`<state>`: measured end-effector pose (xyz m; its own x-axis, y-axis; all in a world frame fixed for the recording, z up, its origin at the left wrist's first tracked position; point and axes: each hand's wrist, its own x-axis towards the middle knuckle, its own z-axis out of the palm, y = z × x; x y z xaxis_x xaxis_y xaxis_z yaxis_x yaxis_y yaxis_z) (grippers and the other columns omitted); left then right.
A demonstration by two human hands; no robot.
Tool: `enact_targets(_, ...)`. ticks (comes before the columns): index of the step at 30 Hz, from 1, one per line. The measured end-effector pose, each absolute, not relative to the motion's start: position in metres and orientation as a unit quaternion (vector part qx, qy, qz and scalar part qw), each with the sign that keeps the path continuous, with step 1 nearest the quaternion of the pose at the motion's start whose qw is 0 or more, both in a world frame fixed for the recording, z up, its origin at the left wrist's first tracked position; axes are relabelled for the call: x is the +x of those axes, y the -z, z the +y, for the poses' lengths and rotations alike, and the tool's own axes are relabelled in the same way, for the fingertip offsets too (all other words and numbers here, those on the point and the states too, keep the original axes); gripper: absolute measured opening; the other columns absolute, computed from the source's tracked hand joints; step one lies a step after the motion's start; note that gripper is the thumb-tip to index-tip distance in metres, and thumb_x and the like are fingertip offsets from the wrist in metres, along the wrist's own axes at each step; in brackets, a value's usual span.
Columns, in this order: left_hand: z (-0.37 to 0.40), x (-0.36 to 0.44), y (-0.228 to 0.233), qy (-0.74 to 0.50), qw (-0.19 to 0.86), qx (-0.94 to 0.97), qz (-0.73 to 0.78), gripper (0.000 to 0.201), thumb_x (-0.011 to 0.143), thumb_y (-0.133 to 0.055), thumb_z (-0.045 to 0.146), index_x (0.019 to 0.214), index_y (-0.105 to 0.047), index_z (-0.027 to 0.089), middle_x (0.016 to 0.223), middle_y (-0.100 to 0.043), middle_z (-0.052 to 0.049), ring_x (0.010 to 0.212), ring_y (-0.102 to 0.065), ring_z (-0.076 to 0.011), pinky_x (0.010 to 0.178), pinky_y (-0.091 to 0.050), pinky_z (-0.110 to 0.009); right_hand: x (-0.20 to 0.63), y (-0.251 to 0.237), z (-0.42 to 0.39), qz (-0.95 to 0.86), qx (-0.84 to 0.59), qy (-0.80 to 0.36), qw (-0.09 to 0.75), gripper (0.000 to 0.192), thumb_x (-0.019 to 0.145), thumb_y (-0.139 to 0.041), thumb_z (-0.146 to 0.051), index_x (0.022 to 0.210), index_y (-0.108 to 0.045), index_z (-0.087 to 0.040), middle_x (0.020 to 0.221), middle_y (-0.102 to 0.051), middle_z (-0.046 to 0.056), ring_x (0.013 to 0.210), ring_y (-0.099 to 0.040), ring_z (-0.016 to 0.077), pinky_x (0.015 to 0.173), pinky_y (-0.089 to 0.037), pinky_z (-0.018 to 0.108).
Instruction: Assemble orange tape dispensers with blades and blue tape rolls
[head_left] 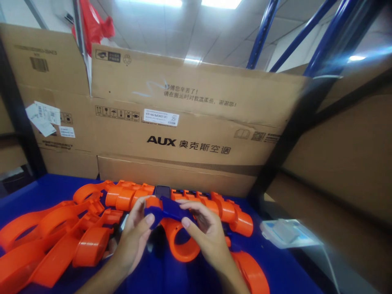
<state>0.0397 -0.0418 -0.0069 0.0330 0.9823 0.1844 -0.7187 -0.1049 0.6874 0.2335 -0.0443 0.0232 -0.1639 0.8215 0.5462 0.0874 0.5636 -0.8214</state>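
Note:
A dark blue plastic part (pixel 174 209) is held between my two hands in the middle of the view. My left hand (pixel 136 230) grips its left end, thumb on top, with a bit of orange showing under the fingers. At the other end, the thumb and fingers of my right hand (pixel 206 228) are closed on the blue part. Just below hangs or lies an orange ring-shaped piece (pixel 183 258); whether it is joined to the blue part I cannot tell. Behind my hands stands a small dark-screened device (pixel 162 191), partly covered.
Several orange ring-ended parts (pixel 92 247) lie on the blue surface (pixel 294 277) at left, and a row of more orange rings (pixel 228 211) runs along the back. A clear plastic box (pixel 286 232) sits at right. Cardboard (pixel 190 134) walls the back; a dark post (pixel 284 139) rises at right.

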Motion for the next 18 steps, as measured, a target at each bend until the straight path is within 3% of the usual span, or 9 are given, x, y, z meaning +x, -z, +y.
enact_targets(7, -0.04, 0.037, 0.012, -0.667, 0.632, 0.349, 0.184, 0.044, 0.079, -0.076, 0.023, 0.121, -0.064, 0.029, 0.123, -0.068, -0.005, 0.116, -0.062, -0.0261, 0.104, -0.048, -0.043, 0.234, -0.021, -0.042, -0.689, -0.343, -0.342, 0.539, 0.021, 0.093, -0.066, -0.028, 0.113, -0.066, -0.028, 0.128, -0.067, 0.006, 0.121, -0.062, 0.0241, 0.108, -0.046, 0.043)
enact_targets(12, -0.041, 0.032, 0.018, -0.698, 0.603, 0.332, 0.2, 0.053, 0.076, -0.077, 0.025, 0.126, -0.062, 0.032, 0.134, -0.064, -0.005, 0.129, -0.054, -0.0332, 0.105, -0.047, -0.048, 0.233, -0.02, -0.046, -0.719, -0.33, -0.326, 0.518, 0.04, 0.091, -0.068, -0.03, 0.13, -0.056, -0.029, 0.131, -0.065, 0.007, 0.123, -0.061, 0.0236, 0.104, -0.05, 0.04)
enact_targets(18, -0.039, 0.029, 0.019, -0.687, 0.583, 0.392, 0.184, 0.058, 0.076, -0.073, 0.036, 0.131, -0.061, 0.025, 0.145, -0.057, -0.012, 0.138, -0.045, -0.0404, 0.111, -0.04, -0.055, 0.23, -0.023, -0.05, -0.8, -0.341, -0.167, 0.465, 0.064, 0.082, -0.077, -0.035, 0.14, -0.05, -0.03, 0.126, -0.067, 0.007, 0.111, -0.067, 0.0266, 0.097, -0.055, 0.042)
